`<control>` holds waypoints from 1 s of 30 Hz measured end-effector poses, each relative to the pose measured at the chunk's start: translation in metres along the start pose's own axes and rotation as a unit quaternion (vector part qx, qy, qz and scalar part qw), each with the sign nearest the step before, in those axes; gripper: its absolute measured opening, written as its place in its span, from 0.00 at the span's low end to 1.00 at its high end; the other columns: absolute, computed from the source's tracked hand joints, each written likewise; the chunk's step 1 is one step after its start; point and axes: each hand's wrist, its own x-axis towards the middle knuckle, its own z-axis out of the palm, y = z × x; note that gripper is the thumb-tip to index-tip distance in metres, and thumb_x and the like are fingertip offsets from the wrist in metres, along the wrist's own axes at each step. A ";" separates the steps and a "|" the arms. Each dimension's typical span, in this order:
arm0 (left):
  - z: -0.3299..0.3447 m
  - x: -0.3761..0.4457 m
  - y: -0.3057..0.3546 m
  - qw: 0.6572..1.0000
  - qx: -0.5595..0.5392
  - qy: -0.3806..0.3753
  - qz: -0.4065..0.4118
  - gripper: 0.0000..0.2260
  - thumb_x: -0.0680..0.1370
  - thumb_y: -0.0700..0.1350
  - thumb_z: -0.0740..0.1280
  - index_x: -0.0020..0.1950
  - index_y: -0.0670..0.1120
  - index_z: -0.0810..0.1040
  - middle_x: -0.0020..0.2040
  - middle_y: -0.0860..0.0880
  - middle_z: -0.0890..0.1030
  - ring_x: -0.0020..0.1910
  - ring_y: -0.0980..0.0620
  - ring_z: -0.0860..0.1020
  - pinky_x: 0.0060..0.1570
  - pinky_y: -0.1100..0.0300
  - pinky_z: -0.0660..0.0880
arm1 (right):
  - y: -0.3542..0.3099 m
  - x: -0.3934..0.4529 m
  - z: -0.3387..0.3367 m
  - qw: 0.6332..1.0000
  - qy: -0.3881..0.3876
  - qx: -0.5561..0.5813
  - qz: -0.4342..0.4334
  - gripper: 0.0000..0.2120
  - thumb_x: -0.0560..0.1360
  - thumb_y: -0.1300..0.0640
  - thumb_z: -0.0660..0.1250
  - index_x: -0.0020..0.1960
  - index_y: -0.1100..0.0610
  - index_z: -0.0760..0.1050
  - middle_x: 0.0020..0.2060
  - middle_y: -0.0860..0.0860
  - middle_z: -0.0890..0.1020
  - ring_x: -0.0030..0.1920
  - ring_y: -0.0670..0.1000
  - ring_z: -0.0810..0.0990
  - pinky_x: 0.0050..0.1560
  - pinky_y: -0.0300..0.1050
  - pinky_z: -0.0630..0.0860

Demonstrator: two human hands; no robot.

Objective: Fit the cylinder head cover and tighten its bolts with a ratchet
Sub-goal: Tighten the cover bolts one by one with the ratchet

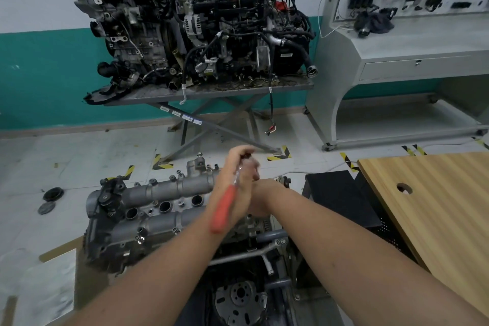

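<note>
Above the cover (158,209), ratchet (227,206) handle-down, upright.

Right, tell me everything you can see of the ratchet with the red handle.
The ratchet has a red-orange grip and a thin bright metal shank. It is tilted, grip end low and toward the camera, head end raised. The left hand holds its upper end, hiding the head; motion blur hides finer detail. It hangs above the grey cylinder head cover, crossing the left forearm.
</note>
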 end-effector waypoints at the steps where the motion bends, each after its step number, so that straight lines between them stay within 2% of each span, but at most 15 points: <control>1: 0.009 -0.002 0.002 0.984 -0.129 0.045 -0.115 0.25 0.76 0.65 0.55 0.49 0.49 0.82 0.39 0.47 0.82 0.34 0.52 0.79 0.34 0.60 0.77 | -0.006 -0.003 -0.002 0.997 -0.003 -0.074 -0.031 0.22 0.80 0.50 0.53 0.67 0.59 0.72 0.64 0.57 0.77 0.63 0.58 0.75 0.64 0.54 0.72; 2: 0.013 -0.001 0.003 0.955 -0.209 0.066 -0.202 0.27 0.77 0.67 0.54 0.44 0.50 0.85 0.35 0.47 0.82 0.31 0.52 0.79 0.33 0.61 0.77 | -0.007 -0.007 0.002 0.998 -0.002 -0.051 -0.028 0.20 0.79 0.50 0.54 0.64 0.60 0.74 0.60 0.57 0.78 0.58 0.58 0.76 0.62 0.55 0.74; 3: 0.013 0.002 0.004 0.933 -0.247 0.075 -0.251 0.27 0.78 0.67 0.54 0.39 0.50 0.85 0.33 0.47 0.82 0.31 0.52 0.79 0.34 0.61 0.77 | -0.001 0.005 0.004 0.995 0.002 -0.104 -0.004 0.16 0.79 0.51 0.54 0.57 0.59 0.75 0.53 0.57 0.79 0.53 0.58 0.75 0.59 0.54 0.75; 5: 0.006 0.011 0.005 0.921 -0.264 0.061 -0.279 0.23 0.81 0.60 0.59 0.39 0.46 0.82 0.31 0.47 0.81 0.30 0.50 0.79 0.38 0.56 0.77 | -0.002 0.007 0.008 0.992 -0.015 -0.125 -0.025 0.12 0.79 0.50 0.55 0.45 0.57 0.71 0.41 0.53 0.75 0.48 0.57 0.74 0.56 0.55 0.74; 6: -0.001 0.015 0.006 0.929 -0.243 0.043 -0.275 0.20 0.82 0.57 0.60 0.41 0.44 0.80 0.31 0.47 0.80 0.31 0.48 0.80 0.39 0.53 0.76 | -0.002 0.000 0.003 0.994 -0.008 -0.107 -0.016 0.14 0.79 0.47 0.55 0.46 0.56 0.71 0.40 0.51 0.74 0.49 0.57 0.75 0.56 0.55 0.74; 9: -0.009 0.021 0.015 0.947 -0.182 -0.008 -0.263 0.16 0.84 0.52 0.58 0.47 0.43 0.77 0.31 0.46 0.80 0.34 0.46 0.83 0.36 0.55 0.76 | 0.001 0.008 0.006 0.994 0.018 -0.108 -0.016 0.15 0.78 0.43 0.57 0.51 0.54 0.73 0.46 0.52 0.76 0.51 0.56 0.77 0.53 0.51 0.75; 13: -0.017 0.030 0.028 0.933 -0.198 -0.015 -0.302 0.09 0.84 0.47 0.58 0.52 0.44 0.74 0.29 0.48 0.79 0.30 0.46 0.82 0.29 0.58 0.77 | 0.001 0.008 0.007 0.993 0.028 -0.115 -0.006 0.13 0.78 0.44 0.58 0.50 0.53 0.70 0.46 0.51 0.74 0.48 0.55 0.74 0.50 0.50 0.73; 16: -0.022 0.041 0.035 0.927 -0.147 -0.068 -0.339 0.08 0.84 0.46 0.59 0.56 0.43 0.74 0.29 0.48 0.79 0.30 0.47 0.82 0.28 0.59 0.77 | 0.000 0.005 0.006 0.994 0.033 -0.108 -0.007 0.12 0.78 0.44 0.59 0.49 0.53 0.69 0.45 0.51 0.73 0.48 0.54 0.73 0.48 0.49 0.71; 18: -0.026 0.048 0.038 0.922 -0.100 -0.130 -0.352 0.10 0.84 0.47 0.59 0.57 0.42 0.75 0.31 0.47 0.80 0.33 0.46 0.83 0.34 0.57 0.80 | 0.001 0.006 0.007 0.993 0.036 -0.108 -0.013 0.12 0.78 0.43 0.59 0.49 0.52 0.69 0.46 0.51 0.73 0.48 0.54 0.73 0.48 0.49 0.71; 21: -0.030 0.056 0.043 0.911 -0.023 -0.217 -0.349 0.09 0.82 0.46 0.61 0.55 0.41 0.76 0.35 0.46 0.82 0.38 0.44 0.85 0.52 0.48 0.82 | 0.002 0.005 0.007 0.992 0.033 -0.117 -0.023 0.15 0.79 0.42 0.58 0.55 0.53 0.71 0.50 0.53 0.74 0.53 0.56 0.74 0.50 0.49 0.71; 22: -0.030 0.058 0.046 0.909 0.009 -0.239 -0.342 0.09 0.81 0.45 0.61 0.55 0.42 0.76 0.36 0.46 0.83 0.38 0.45 0.85 0.51 0.49 0.80 | 0.002 0.004 0.006 0.991 0.025 -0.127 -0.026 0.18 0.79 0.42 0.57 0.59 0.55 0.72 0.53 0.54 0.75 0.57 0.57 0.75 0.51 0.50 0.70; 24: -0.028 0.061 0.053 0.903 0.124 -0.284 -0.298 0.09 0.81 0.45 0.60 0.54 0.43 0.77 0.37 0.48 0.84 0.37 0.49 0.84 0.40 0.57 0.77 | 0.000 0.003 0.005 0.987 0.008 -0.160 -0.031 0.23 0.81 0.42 0.56 0.65 0.57 0.71 0.61 0.57 0.75 0.61 0.59 0.74 0.53 0.52 0.70; 26: -0.025 0.063 0.061 0.881 0.289 -0.319 -0.196 0.08 0.81 0.46 0.60 0.50 0.45 0.77 0.37 0.49 0.85 0.33 0.54 0.80 0.34 0.59 0.70 | -0.001 0.003 0.005 0.987 0.002 -0.160 -0.027 0.19 0.80 0.42 0.56 0.60 0.56 0.71 0.58 0.56 0.76 0.57 0.58 0.74 0.54 0.52 0.72; 28: -0.021 0.062 0.065 0.832 0.438 -0.335 -0.066 0.11 0.83 0.50 0.58 0.45 0.47 0.75 0.39 0.49 0.82 0.35 0.51 0.77 0.32 0.57 0.67 | -0.001 0.002 0.005 0.991 0.012 -0.131 -0.022 0.15 0.80 0.43 0.58 0.48 0.55 0.70 0.48 0.51 0.75 0.51 0.55 0.73 0.52 0.50 0.72; 30: -0.017 0.052 0.065 0.763 0.554 -0.328 0.062 0.14 0.84 0.55 0.57 0.46 0.49 0.73 0.39 0.53 0.74 0.37 0.50 0.73 0.33 0.56 0.65 | 0.000 0.002 0.006 0.993 0.021 -0.109 -0.024 0.15 0.79 0.43 0.59 0.48 0.56 0.72 0.47 0.50 0.76 0.50 0.55 0.74 0.51 0.50 0.73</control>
